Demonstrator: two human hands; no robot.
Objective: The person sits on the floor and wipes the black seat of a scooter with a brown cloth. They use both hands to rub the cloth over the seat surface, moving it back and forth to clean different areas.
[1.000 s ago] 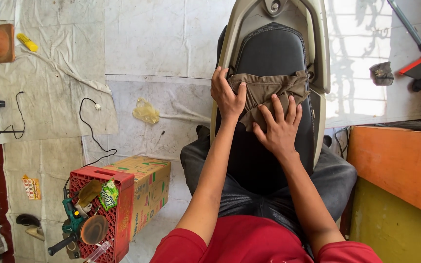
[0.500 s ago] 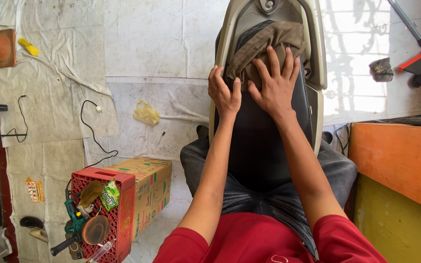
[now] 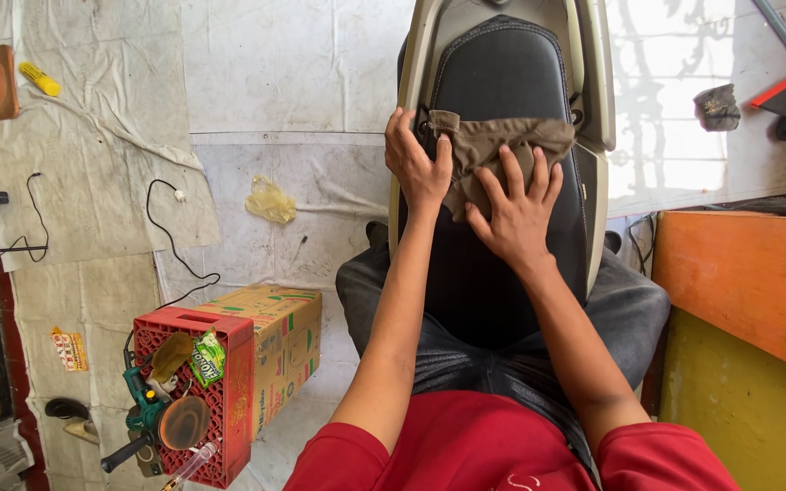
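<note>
From your head camera, looking straight down: you sit astride a scooter, and the black seat (image 3: 502, 182) runs away from you toward the top of the frame. The brown cloth (image 3: 488, 150) lies across it, its long side crosswise to the seat. Your right hand (image 3: 518, 211) lies flat on the cloth, fingers spread wide, palm pressing its near edge, gripping nothing. Your left hand (image 3: 416, 164) sits at the cloth's left end by the seat's edge, fingers curled, thumb against the cloth; whether it pinches that corner, you cannot tell from here. So the cloth is straight ahead of both hands, mostly under the right one, with the left touching only its end. Off to your left on the floor stand a red crate (image 3: 220, 391) of tools and a cardboard box (image 3: 284, 336) just behind it.
</note>
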